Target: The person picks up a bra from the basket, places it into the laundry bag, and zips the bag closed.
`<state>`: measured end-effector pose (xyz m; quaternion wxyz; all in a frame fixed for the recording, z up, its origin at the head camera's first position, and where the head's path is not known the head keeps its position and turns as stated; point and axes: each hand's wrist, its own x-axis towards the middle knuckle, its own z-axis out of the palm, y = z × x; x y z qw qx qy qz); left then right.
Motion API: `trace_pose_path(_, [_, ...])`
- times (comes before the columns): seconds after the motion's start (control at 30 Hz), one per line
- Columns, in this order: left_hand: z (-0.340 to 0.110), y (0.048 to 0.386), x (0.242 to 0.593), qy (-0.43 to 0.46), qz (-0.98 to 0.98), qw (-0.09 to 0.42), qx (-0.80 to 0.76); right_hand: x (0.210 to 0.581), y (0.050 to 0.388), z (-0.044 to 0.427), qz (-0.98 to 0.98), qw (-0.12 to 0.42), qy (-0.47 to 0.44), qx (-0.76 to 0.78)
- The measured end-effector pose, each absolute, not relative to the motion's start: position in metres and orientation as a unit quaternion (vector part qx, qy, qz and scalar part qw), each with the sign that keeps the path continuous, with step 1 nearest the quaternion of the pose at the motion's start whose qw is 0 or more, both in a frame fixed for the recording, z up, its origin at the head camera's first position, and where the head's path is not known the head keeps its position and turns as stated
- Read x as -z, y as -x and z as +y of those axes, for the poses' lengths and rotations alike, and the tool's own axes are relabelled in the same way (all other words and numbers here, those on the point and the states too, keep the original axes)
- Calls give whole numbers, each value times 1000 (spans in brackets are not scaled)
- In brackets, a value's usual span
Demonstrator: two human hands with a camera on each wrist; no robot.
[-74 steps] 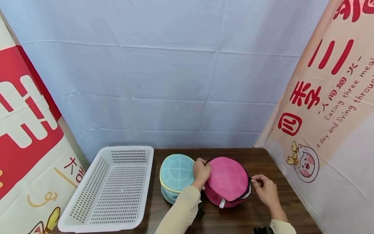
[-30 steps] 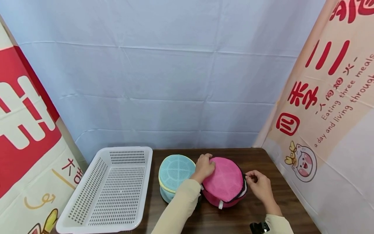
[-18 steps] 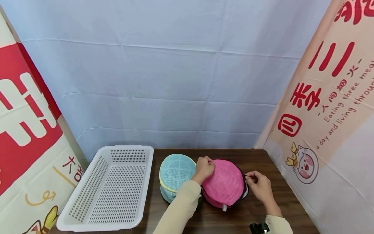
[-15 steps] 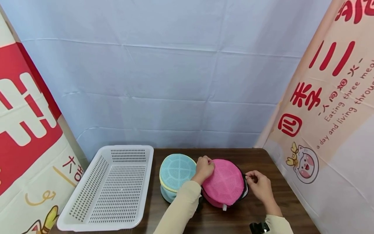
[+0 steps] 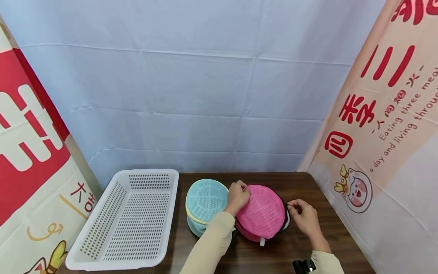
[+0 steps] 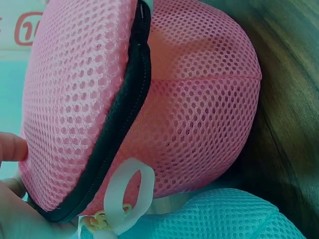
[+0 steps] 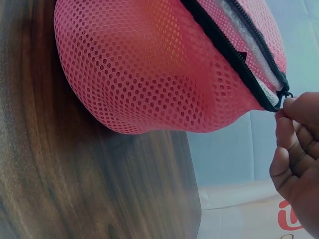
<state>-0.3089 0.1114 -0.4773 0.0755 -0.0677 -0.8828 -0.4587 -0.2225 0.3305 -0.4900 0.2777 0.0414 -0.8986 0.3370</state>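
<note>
A round pink mesh laundry bag [image 5: 262, 213] with a black zipper [image 6: 119, 117] sits on the right side of the table. My left hand [image 5: 238, 197] pinches the edge of its lid at the left. On the opposite side my right hand [image 5: 305, 217] pinches the small zipper pull [image 7: 286, 93]. There the zipper gapes, and white lining [image 7: 251, 42] shows between its two tracks. In the left wrist view the zipper teeth look joined, with a white loop [image 6: 113, 194] hanging below. Something yellowish shows faintly through the mesh; its kind is unclear.
A light blue mesh bag [image 5: 206, 201] with yellow trim stands just left of the pink one, partly behind my left arm. A white perforated plastic basket [image 5: 172, 213] occupies the left of the dark wooden table [image 5: 273, 257]. Hanging cloths [image 5: 205, 95] enclose the back and sides.
Since the earliest frame the pink bag has shifted slightly left and turned a little. My right hand moved slightly left with the zipper pull; my left fingers moved further onto the lid.
</note>
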Motion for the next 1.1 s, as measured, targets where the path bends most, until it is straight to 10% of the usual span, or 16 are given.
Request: trace_pose_path(1.1, [114,306,486,-101,-764,104,629,498,211,323,-898,284,-20,-335])
